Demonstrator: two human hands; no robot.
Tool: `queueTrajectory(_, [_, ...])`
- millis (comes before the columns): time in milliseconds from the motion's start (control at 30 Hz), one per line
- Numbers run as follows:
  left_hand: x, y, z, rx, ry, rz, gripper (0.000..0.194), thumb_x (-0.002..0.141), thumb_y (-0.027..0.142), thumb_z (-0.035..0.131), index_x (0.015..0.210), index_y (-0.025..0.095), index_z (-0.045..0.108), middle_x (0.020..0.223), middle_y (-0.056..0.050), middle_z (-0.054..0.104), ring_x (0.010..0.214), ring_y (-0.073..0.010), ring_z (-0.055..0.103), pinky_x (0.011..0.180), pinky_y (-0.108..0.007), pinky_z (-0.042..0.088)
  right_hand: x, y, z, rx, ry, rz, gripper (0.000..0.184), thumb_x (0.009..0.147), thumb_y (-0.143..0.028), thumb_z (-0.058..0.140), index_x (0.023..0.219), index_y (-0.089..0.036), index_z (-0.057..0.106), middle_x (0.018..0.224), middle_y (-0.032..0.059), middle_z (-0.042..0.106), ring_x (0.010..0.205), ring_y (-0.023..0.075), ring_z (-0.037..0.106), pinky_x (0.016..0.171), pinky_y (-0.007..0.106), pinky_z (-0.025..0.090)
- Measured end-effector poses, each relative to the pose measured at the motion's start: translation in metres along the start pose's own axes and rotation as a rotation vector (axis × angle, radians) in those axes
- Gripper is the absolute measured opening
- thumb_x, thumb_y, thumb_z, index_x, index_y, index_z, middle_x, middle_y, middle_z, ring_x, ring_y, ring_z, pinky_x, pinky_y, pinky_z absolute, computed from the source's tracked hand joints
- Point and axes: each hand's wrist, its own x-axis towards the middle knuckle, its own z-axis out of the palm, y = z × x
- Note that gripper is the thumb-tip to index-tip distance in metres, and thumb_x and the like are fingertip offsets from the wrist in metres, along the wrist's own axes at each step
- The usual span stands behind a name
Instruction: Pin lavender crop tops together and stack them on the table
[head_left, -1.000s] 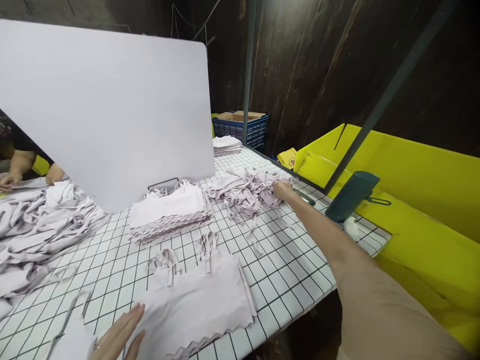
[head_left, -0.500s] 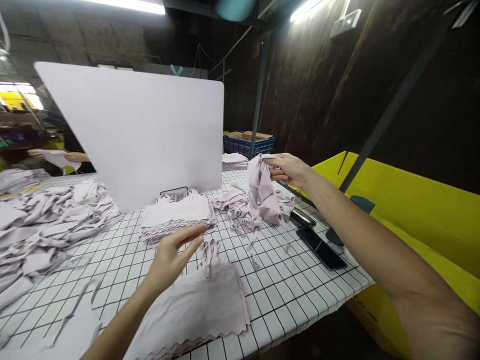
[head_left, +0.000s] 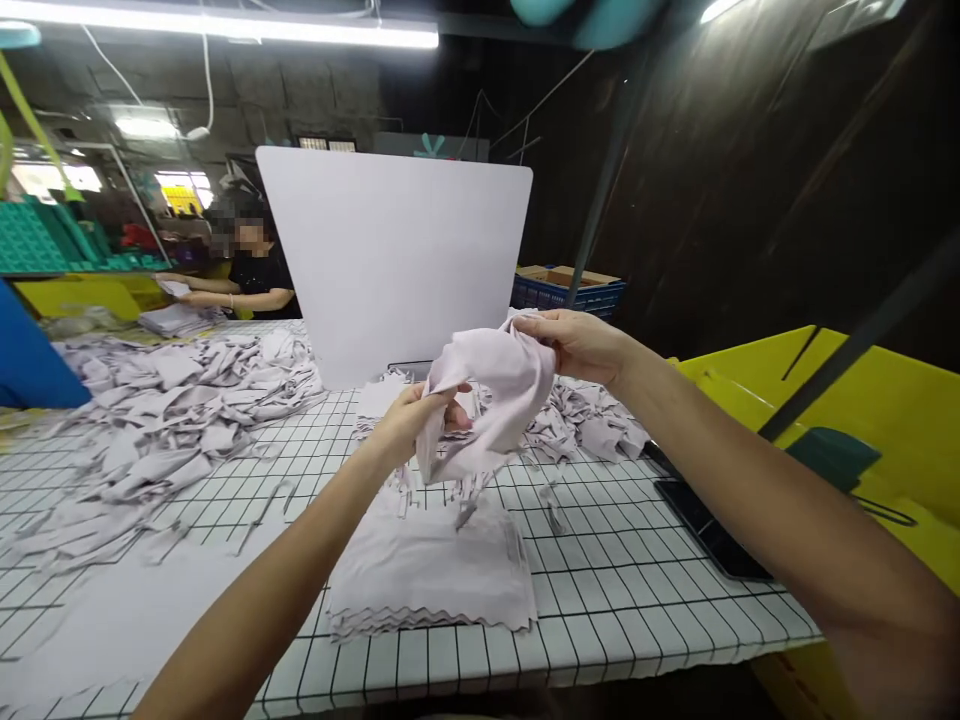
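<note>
A pale lilac garment (head_left: 495, 370) hangs between my two hands above the table. My right hand (head_left: 581, 343) pinches its upper right part. On the other side my left hand (head_left: 420, 415) is closed on its left edge, some fingers showing inside the loop of cloth. Below lies a neat stack of garments (head_left: 435, 575) with wavy hems and thin straps toward the back. A second stack (head_left: 373, 400) is partly hidden behind my left hand. Right of the held garment is a loose heap of the same cloth (head_left: 592, 420).
A big pile of garments (head_left: 202, 400) covers the table's left side. Behind stands a white board (head_left: 405, 260). A phone (head_left: 709, 530) lies near the right edge, by a yellow bin (head_left: 885, 400). A co-worker (head_left: 259, 270) handles cloth at the far left.
The garment in my right hand has come away from the loose heap toward the middle. My left hand, open and empty before, now grips it too. The view has turned left.
</note>
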Motion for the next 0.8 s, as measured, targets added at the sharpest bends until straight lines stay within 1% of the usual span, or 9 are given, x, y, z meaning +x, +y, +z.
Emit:
queueTrajectory(67, [-0.003, -0.001, -0.010, 0.056, 0.017, 0.038, 0.035, 0.078, 0.045, 0.071, 0.095, 0.015, 0.070, 0.082, -0.009, 0.074, 0.079, -0.0203, 0.070, 0.075, -0.032, 0.053, 0.006, 0.008, 0.012, 0.041, -0.011, 0.040, 0.021, 0.086, -0.031, 0.074, 0.083, -0.013, 0.066, 0.065, 0.0011, 0.065, 0.056, 0.0115, 0.062, 0.053, 0.022, 0.056])
queueTrajectory(167, [-0.005, -0.007, -0.024, 0.192, 0.162, 0.119, 0.033, 0.079, 0.046, 0.069, 0.088, 0.014, 0.071, 0.088, -0.012, 0.074, 0.079, -0.0230, 0.069, 0.077, -0.036, 0.053, 0.011, 0.017, 0.033, 0.113, -0.056, 0.084, 0.019, 0.088, -0.032, 0.070, 0.085, -0.014, 0.064, 0.067, 0.0023, 0.066, 0.057, 0.0168, 0.065, 0.051, 0.030, 0.059])
queueTrajectory(300, [-0.018, -0.012, -0.035, 0.272, 0.447, 0.313, 0.038, 0.070, 0.035, 0.079, 0.103, 0.018, 0.070, 0.106, -0.008, 0.072, 0.103, -0.0245, 0.065, 0.097, -0.039, 0.047, 0.017, 0.033, 0.048, 0.250, -0.002, 0.060, 0.020, 0.084, -0.031, 0.076, 0.088, -0.014, 0.066, 0.071, 0.0014, 0.067, 0.061, 0.0125, 0.064, 0.055, 0.022, 0.057])
queueTrajectory(367, [-0.028, -0.014, -0.033, 0.201, 0.397, 0.283, 0.039, 0.076, 0.047, 0.075, 0.103, 0.018, 0.072, 0.106, -0.010, 0.073, 0.106, -0.0256, 0.064, 0.101, -0.040, 0.045, 0.022, 0.044, 0.051, 0.257, 0.001, 0.059, 0.025, 0.080, -0.035, 0.080, 0.085, -0.014, 0.066, 0.066, -0.0018, 0.063, 0.054, 0.0079, 0.057, 0.049, 0.017, 0.051])
queueTrajectory(467, [-0.038, -0.020, -0.026, -0.060, 0.157, -0.042, 0.066, 0.082, 0.075, 0.055, 0.094, 0.014, 0.076, 0.099, -0.015, 0.075, 0.101, -0.0295, 0.067, 0.101, -0.045, 0.046, 0.028, 0.057, 0.053, 0.214, -0.058, 0.042, 0.032, 0.078, -0.044, 0.080, 0.081, -0.015, 0.066, 0.054, -0.0064, 0.053, 0.040, 0.0034, 0.041, 0.034, 0.014, 0.034])
queueTrajectory(533, [-0.038, -0.026, -0.023, -0.200, 0.144, -0.166, 0.076, 0.079, 0.082, 0.052, 0.092, 0.012, 0.076, 0.103, -0.017, 0.074, 0.104, -0.0308, 0.067, 0.103, -0.045, 0.045, 0.029, 0.062, 0.054, 0.204, -0.101, 0.028, 0.035, 0.077, -0.048, 0.080, 0.080, -0.016, 0.065, 0.055, -0.0060, 0.055, 0.040, 0.0040, 0.043, 0.035, 0.015, 0.035])
queueTrajectory(600, [-0.036, -0.033, -0.022, -0.299, 0.183, -0.137, 0.069, 0.076, 0.078, 0.062, 0.094, 0.012, 0.076, 0.106, -0.017, 0.074, 0.109, -0.0299, 0.065, 0.105, -0.042, 0.044, 0.028, 0.064, 0.054, 0.218, -0.126, 0.019, 0.037, 0.074, -0.048, 0.083, 0.083, -0.016, 0.066, 0.061, -0.0037, 0.061, 0.048, 0.0064, 0.053, 0.044, 0.016, 0.045])
queueTrajectory(700, [-0.034, -0.037, -0.023, -0.364, 0.251, 0.006, 0.050, 0.071, 0.057, 0.081, 0.095, 0.013, 0.073, 0.103, -0.014, 0.074, 0.106, -0.0263, 0.066, 0.104, -0.039, 0.044, 0.024, 0.066, 0.056, 0.225, -0.130, -0.002, 0.040, 0.071, -0.048, 0.085, 0.084, -0.014, 0.068, 0.068, -0.0012, 0.065, 0.058, 0.0087, 0.059, 0.054, 0.018, 0.051])
queueTrajectory(800, [-0.038, -0.036, -0.018, -0.204, 0.454, 0.143, 0.047, 0.068, 0.042, 0.086, 0.105, 0.017, 0.069, 0.108, -0.010, 0.071, 0.106, -0.0232, 0.065, 0.099, -0.036, 0.046, 0.019, 0.070, 0.064, 0.168, -0.094, -0.056, 0.038, 0.077, -0.049, 0.080, 0.077, -0.014, 0.065, 0.066, -0.0003, 0.064, 0.058, 0.0095, 0.059, 0.055, 0.020, 0.052])
